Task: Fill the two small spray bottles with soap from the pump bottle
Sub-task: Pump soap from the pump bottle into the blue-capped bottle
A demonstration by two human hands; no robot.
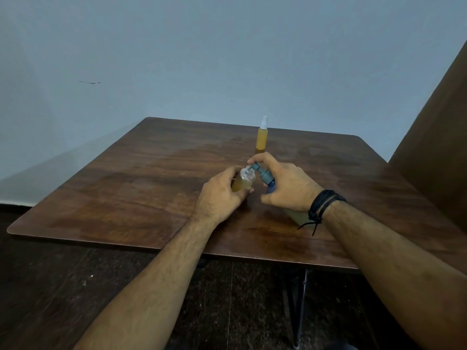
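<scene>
My left hand [222, 195] grips a small clear spray bottle [243, 182] that holds amber soap, with its neck open and no cap on. My right hand [288, 184] wraps the grey pump head of the pump bottle [265, 175], a finger on top of the pump. The pump's spout points into the small bottle's open neck. The pump bottle's pale body shows under my right wrist. A second small spray bottle [261, 137], full of amber soap and capped with a white sprayer, stands upright farther back on the table.
The wooden table [141, 188] stands against a pale blue wall. A dark brown panel [439, 137] rises at the right edge. Dark floor lies below the table's near edge.
</scene>
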